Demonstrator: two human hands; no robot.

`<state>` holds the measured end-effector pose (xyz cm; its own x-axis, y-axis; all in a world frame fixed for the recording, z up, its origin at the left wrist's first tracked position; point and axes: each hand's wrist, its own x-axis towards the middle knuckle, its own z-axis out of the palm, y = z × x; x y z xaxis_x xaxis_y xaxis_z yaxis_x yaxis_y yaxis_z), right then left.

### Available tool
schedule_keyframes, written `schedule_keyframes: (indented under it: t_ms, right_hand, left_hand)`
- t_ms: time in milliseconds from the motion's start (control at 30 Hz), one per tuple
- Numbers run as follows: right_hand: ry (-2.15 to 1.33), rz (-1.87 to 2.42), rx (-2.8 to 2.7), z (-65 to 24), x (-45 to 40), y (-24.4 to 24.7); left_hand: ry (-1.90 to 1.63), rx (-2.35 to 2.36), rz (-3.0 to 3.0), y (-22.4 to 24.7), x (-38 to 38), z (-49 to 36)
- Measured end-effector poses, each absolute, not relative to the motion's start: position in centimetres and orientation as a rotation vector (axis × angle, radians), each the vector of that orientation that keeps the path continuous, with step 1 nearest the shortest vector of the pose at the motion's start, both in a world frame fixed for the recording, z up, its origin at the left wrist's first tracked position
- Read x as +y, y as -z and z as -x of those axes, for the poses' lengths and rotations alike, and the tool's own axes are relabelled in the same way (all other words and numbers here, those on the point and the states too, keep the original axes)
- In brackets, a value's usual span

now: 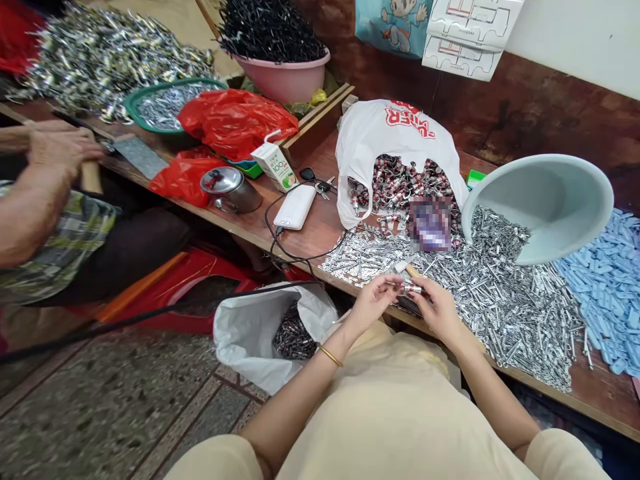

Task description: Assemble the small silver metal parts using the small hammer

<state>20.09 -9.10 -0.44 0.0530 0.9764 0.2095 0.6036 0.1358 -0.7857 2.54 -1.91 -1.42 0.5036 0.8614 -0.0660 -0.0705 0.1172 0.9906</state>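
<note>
My left hand [376, 298] and my right hand [438, 308] are together over the table's front edge, each pinching one end of a small red and silver metal piece [409, 287]. Just behind the fingers lies a tool with a wooden handle [413, 270]. Loose silver metal parts [495, 300] spread over the table to the right of and behind my hands. Past them, a white plastic bag [367, 137] lies open with many red and silver pieces [395, 183] spilling out. A blurred purple packet [431, 225] rests at the bag's mouth.
A grey-green tub [565, 200] lies tipped at the right, beside light blue pieces [610, 287]. A white power bank [295, 207], metal mug [231, 189] and drink carton [275, 165] stand left. Below the edge sits an open white sack [245, 333]. Another person's hand [57, 147] holds a wooden handle.
</note>
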Motion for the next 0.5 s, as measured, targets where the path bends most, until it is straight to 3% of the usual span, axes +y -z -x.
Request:
schedule_keyframes:
  t_ms: [167,367,500]
  right_hand:
    - [-0.690,1.568,-1.762,-22.0,-8.6,0.0]
    - [-0.124,1.874,-1.644,-27.8,-0.9,-0.1]
    - [-0.038,2.007,-1.719,-27.7,4.1,2.0]
  left_hand:
    - [-0.943,0.849,-1.468,1.8,-1.7,-1.5]
    - [-1.004,0.956,-1.429,2.0,-1.2,-1.1]
    - [-0.991,0.987,-1.360,2.5,-1.3,-1.0]
